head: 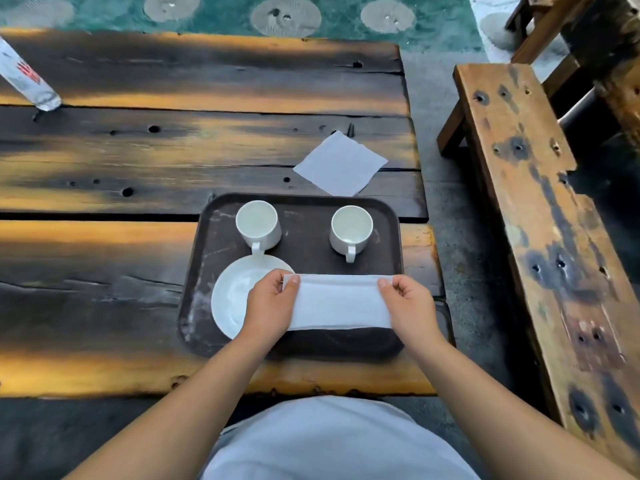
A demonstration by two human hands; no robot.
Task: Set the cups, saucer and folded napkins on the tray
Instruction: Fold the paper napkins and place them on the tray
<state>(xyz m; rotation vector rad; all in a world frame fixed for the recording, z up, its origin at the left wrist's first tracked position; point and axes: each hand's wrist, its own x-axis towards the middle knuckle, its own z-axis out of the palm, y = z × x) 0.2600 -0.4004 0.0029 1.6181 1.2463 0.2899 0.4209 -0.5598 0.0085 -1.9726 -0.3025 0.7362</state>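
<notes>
A dark brown tray [304,206] lies at the table's near right. Two white cups stand on its far half, one at the left [258,223] and one at the right [350,230], handles toward me. A white saucer [232,296] sits on the tray's near left. Over the tray I hold a white napkin [339,301] folded into a long strip. My left hand [270,303] pinches its left end and covers part of the saucer. My right hand [407,299] pinches its right end. A second napkin [341,164] lies flat on the table beyond the tray.
The table [138,161] is made of dark, weathered planks. A clear plastic bottle [24,77] leans in at the far left. A wooden bench [540,216] runs along the right, across a narrow gap of grey floor.
</notes>
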